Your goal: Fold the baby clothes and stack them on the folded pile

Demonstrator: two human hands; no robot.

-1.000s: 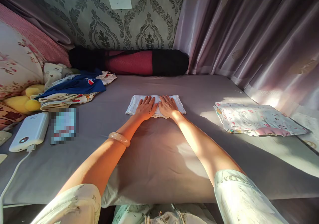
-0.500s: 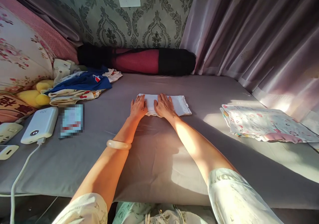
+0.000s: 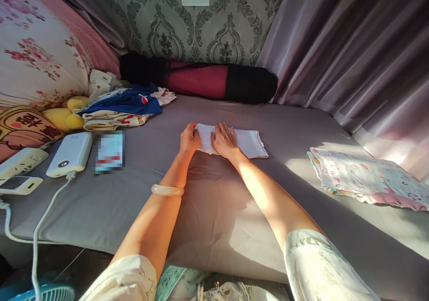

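Note:
A folded white cloth [image 3: 250,143] lies flat on the grey bed sheet in front of me. My left hand [image 3: 190,138] is at the cloth's left end, its fingers closed round that edge. Flat on top of the cloth, left of its middle, rests my right hand [image 3: 224,139] with the fingers spread. The cloth's right end shows uneven layered edges. A pale bangle [image 3: 167,190] circles my left forearm.
Left are a heap of clothes [image 3: 124,104], a blurred packet [image 3: 110,152], a white power bank [image 3: 69,154] with a cable and a socket strip [image 3: 23,162]. A black and red roll [image 3: 201,80] lies behind. Folded patterned cloth [image 3: 372,178] is at right.
My left fingers have closed at the cloth's left edge, where they were spread before. My right hand still lies on the cloth. The whole view has shifted and tilted slightly.

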